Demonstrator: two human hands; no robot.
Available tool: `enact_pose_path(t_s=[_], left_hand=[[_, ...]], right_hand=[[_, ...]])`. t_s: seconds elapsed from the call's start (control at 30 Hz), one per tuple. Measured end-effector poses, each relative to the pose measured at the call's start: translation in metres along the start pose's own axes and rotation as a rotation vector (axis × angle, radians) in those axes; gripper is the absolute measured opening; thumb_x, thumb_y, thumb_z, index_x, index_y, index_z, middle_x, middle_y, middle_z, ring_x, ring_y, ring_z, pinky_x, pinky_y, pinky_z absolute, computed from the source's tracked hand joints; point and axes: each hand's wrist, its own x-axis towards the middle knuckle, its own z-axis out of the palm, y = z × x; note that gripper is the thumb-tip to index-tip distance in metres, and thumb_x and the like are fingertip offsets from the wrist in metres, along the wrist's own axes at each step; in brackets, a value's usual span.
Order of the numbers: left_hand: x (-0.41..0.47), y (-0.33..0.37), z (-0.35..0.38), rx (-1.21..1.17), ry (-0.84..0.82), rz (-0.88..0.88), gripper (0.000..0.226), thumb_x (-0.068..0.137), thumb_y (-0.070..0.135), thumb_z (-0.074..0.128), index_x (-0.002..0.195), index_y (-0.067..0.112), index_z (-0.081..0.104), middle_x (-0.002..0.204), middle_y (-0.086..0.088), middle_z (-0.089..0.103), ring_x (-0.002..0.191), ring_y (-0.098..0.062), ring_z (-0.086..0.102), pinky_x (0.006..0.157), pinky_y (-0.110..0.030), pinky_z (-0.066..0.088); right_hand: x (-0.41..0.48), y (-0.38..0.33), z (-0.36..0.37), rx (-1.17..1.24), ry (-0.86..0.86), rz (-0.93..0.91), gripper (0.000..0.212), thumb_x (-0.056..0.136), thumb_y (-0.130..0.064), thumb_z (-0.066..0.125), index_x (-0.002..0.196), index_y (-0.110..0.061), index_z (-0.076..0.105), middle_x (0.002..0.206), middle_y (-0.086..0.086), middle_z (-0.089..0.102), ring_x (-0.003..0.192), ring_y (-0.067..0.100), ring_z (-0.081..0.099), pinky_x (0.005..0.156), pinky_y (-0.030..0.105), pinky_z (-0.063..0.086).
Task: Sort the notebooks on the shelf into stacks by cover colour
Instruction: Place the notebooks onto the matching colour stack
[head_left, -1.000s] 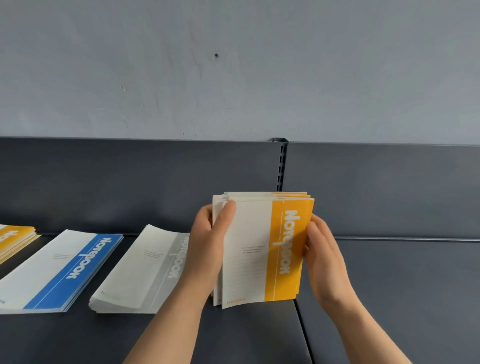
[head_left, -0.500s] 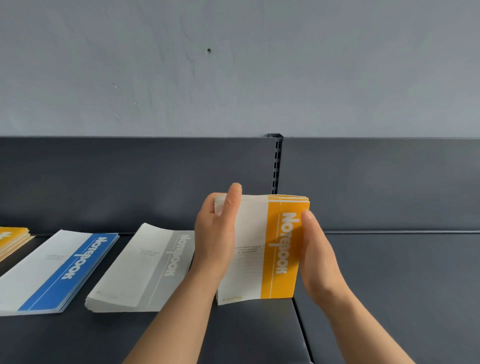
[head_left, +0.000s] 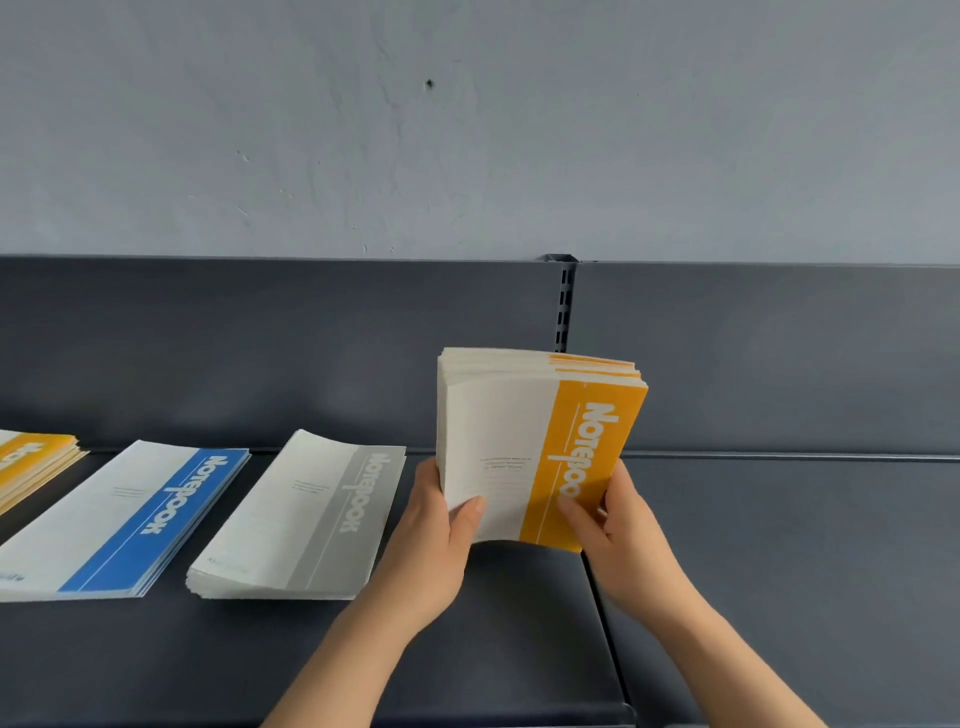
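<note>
Orange notebook bundle (head_left: 519, 441) gripped by left hand (head_left: 434, 535), right hand (head_left: 621, 527); grey stack (head_left: 306, 514) on shelf (head_left: 779, 571)

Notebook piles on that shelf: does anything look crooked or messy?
Only slightly. The grey stack is fanned at its near edge, its top cover bowed. The bundle held upright by the left hand and right hand curls at the bottom. No damage shows.

yellow stack (head_left: 32, 460) far left of fingers: edge-cut | held notebooks (head_left: 498, 436) print just above left hand (head_left: 431, 530): unreadable | rear covers: hidden
</note>
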Motion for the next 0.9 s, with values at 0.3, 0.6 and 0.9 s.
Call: enact_pose_path(t_s=[0.3, 0.6, 0.9], left_hand=[[0.003, 0.01, -0.007, -0.289, 0.118, 0.124, 0.069, 0.076, 0.051, 0.069, 0.133, 0.041, 0.031, 0.125, 0.025, 0.052, 0.116, -0.001, 0.052, 0.082, -0.02, 0.052], [0.009, 0.029, -0.002, -0.349, 0.176, 0.152, 0.065, 0.074, 0.052, 0.071, 0.129, 0.039, 0.04, 0.112, 0.026, 0.058, 0.103, 0.009, 0.056, 0.071, -0.011, 0.048], [0.013, 0.012, -0.004, -0.227, -0.011, 0.04, 0.053, 0.085, 0.048, 0.059, 0.13, 0.034, 0.034, 0.117, 0.024, 0.053, 0.108, 0.001, 0.052, 0.078, -0.015, 0.045]], right_hand=[[-0.003, -0.015, 0.0, 0.234, -0.096, -0.11, 0.06, 0.091, -0.013, 0.046, 0.144, -0.029, 0.025, 0.139, -0.015, 0.047, 0.13, 0.007, 0.042, 0.109, 0.037, 0.033], [-0.001, -0.024, -0.001, 0.424, 0.018, -0.144, 0.054, 0.084, -0.021, 0.05, 0.137, -0.023, 0.038, 0.129, 0.0, 0.056, 0.121, 0.017, 0.051, 0.105, 0.038, 0.04], [0.0, -0.009, 0.007, 0.14, 0.035, 0.077, 0.028, 0.098, -0.014, 0.043, 0.116, -0.035, 0.048, 0.105, -0.023, 0.063, 0.099, -0.002, 0.058, 0.083, 0.021, 0.044]])
